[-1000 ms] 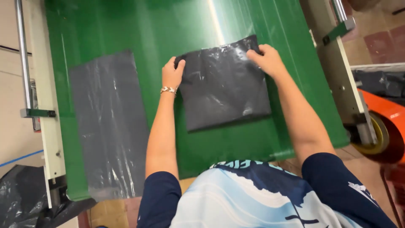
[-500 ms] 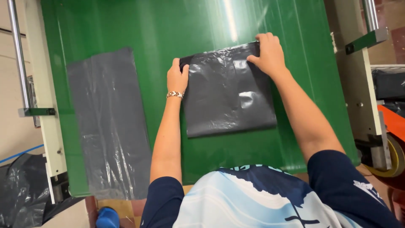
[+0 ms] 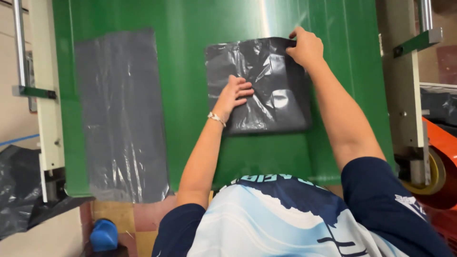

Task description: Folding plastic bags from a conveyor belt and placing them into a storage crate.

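1. Under both hands, I see the dark bag (image 3: pixel 271 95) lying on the green belt (image 3: pixel 190 71).
2. My left hand (image 3: pixel 233 95) presses flat on it, fingers spread.
3. My right hand (image 3: pixel 307 47) pinches its far corner.
4. Well left of my left hand lies a grey sheet (image 3: pixel 119 114).
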